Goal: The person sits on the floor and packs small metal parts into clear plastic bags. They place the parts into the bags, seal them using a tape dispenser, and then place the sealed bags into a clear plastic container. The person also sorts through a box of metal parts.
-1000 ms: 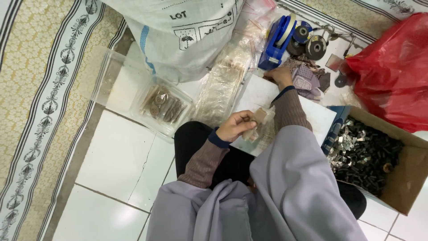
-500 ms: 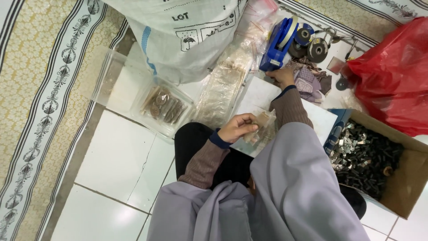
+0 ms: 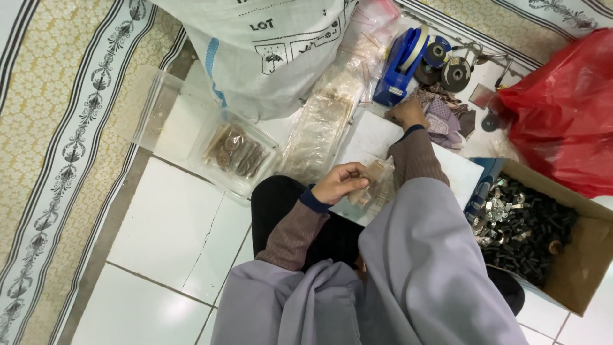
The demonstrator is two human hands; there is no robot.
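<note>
The left hand (image 3: 341,182) was curled around a small clear plastic packet (image 3: 377,172), pinching it by its edge above the person's lap, with brownish pieces showing through the film. The right hand (image 3: 407,113) was stretched forward, its fingers bent down onto the floor just beside a blue tape dispenser (image 3: 401,64); whether it gripped anything there could not be told. Between the two hands lay a white sheet (image 3: 377,137) spread over the tiles. Left of the sheet sat a heap of empty clear bags (image 3: 322,128), and further left a transparent plastic tub (image 3: 211,144) held a few brown round pieces. A large white woven sack (image 3: 274,57) stood behind the tub and the bags. Beside the dispenser lay two dark tape rolls (image 3: 447,64), and a crumpled patterned cloth (image 3: 447,118) rested near the right hand. To the right, a red plastic bag (image 3: 562,115) bulged against an open cardboard box (image 3: 575,255) filled with small dark and silver metal parts. A patterned rug (image 3: 57,128) bordered the white tiled floor (image 3: 166,243) on the left.
</note>
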